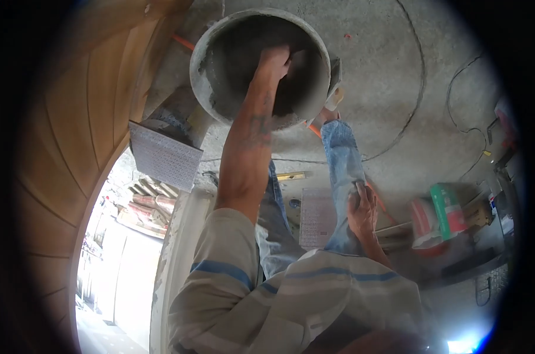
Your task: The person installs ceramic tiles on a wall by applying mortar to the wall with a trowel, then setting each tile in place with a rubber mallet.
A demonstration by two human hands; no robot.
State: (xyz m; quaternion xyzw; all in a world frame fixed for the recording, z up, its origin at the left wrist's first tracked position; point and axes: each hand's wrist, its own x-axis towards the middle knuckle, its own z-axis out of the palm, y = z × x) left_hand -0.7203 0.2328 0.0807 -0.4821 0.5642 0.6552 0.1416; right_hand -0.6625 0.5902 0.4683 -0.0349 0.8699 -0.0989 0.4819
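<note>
My left hand (275, 62) is closed inside a large round tub (201, 76) with a pale, crusted rim. Dark grey material (238, 53) lies in the tub. What the fingers hold is hidden; a blurred lighter grey patch shows just right of them. My right hand (362, 206) rests on the right leg of my jeans (341, 159), near the knee, its fingers lying over the cloth with nothing in them.
Left of the tub a textured tile (166, 154) stands tilted, and another tile (317, 218) lies between my legs near a yellow level (290, 176). A green and red bag (447, 211) is at right. Curved wooden panelling (61, 147) fills the left side.
</note>
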